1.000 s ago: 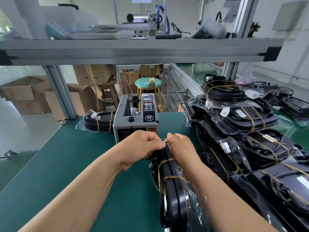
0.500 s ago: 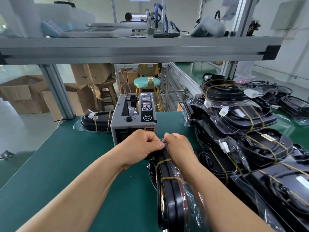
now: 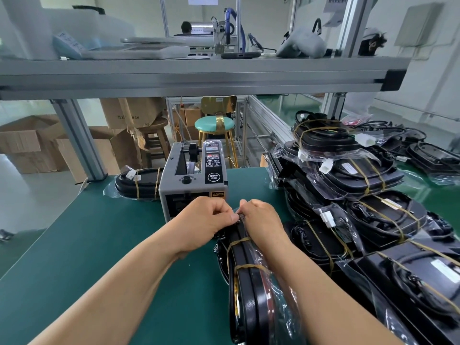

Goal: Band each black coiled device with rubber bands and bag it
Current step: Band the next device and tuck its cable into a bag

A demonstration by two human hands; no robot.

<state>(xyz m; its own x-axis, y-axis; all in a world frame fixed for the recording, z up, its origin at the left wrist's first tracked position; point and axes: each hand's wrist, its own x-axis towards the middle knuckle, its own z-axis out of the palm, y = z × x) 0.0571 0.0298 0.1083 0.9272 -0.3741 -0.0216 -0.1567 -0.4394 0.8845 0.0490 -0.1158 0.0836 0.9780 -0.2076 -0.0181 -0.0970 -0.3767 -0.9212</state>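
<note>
A black coiled device [image 3: 249, 290] stands on edge on the green table [image 3: 99, 257], with two tan rubber bands [image 3: 239, 241] around it. A clear plastic bag [image 3: 278, 295] wraps its right side. My left hand [image 3: 206, 220] and my right hand [image 3: 261, 220] meet at the device's far top end. Both have curled fingers pinching the bag's edge there. What lies between the fingertips is mostly hidden.
A grey tape dispenser [image 3: 194, 180] stands just behind my hands. One bagged device [image 3: 139, 181] lies to its left. A pile of several bagged, banded devices [image 3: 361, 195] fills the right side. An aluminium shelf [image 3: 199, 75] runs overhead.
Both hands stay pinched together at the device's top end. The view has shifted slightly; the device and hands hold the same pose.
</note>
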